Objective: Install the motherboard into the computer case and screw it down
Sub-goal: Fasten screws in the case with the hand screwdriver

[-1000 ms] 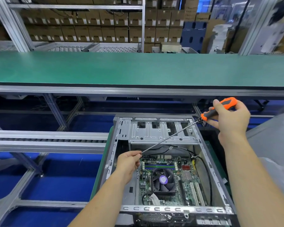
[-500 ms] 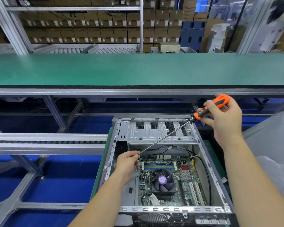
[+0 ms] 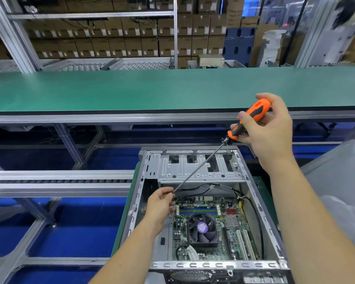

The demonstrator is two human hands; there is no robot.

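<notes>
Below the long green-topped workbench (image 3: 172,89), seen from the head camera, an open grey sheet-metal computer case (image 3: 260,203) lies on its side with its open face turned up. Inside it the green motherboard (image 3: 232,228) lies flat on the case floor, with a black square cooling fan (image 3: 202,229) near its middle, blue memory slots (image 3: 196,211) just beyond the fan and two white expansion slots (image 3: 245,244) to the right. Black cables (image 3: 252,203) run along the far and right inner walls of the case. A long screwdriver with an orange and black handle (image 3: 249,118) slants from upper right down to lower left over the case's perforated metal drive bay (image 3: 199,167). The right hand (image 3: 268,130) is raised above the case's far right corner, fingers and thumb curled round the handle. The left hand (image 3: 161,203) sits low inside the case at the board's far left corner, fingertips pinched narrowly on the lower end of the steel shaft; the tip itself is hidden behind those fingers. Stacked brown cardboard boxes (image 3: 131,42) fill the shelving behind the bench.
</notes>
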